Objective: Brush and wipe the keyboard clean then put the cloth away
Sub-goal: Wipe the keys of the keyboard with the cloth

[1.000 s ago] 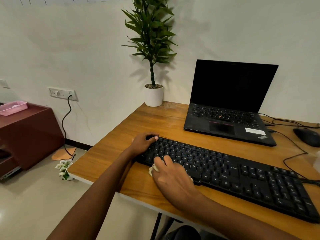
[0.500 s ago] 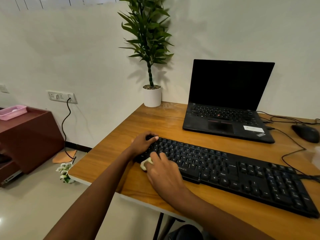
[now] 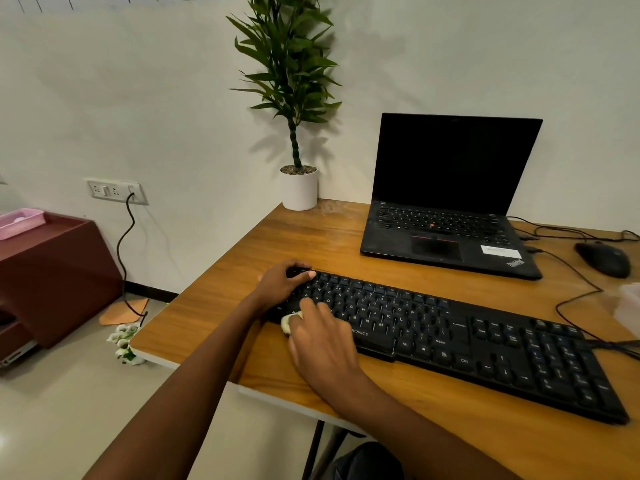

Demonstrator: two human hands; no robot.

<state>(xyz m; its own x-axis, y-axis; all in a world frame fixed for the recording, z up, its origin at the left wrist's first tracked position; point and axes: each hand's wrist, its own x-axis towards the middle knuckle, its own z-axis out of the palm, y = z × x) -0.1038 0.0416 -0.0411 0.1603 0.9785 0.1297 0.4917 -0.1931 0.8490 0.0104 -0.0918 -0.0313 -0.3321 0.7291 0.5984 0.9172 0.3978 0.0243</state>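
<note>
Soft even light, wide-angle edge warp

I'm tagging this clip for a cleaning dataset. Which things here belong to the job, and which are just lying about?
In the job: keyboard; cloth; right hand, holding the cloth on the keys; left hand, gripping the keyboard's left end.
Lying about: laptop; mouse; plant; pink tray.

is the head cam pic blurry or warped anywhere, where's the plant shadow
Head view: sharp at centre, keyboard legends readable; edges stretched by the wide lens; plant throws soft shadows on the wall beside its stem; a pale shape at the right edge is blurred.
</note>
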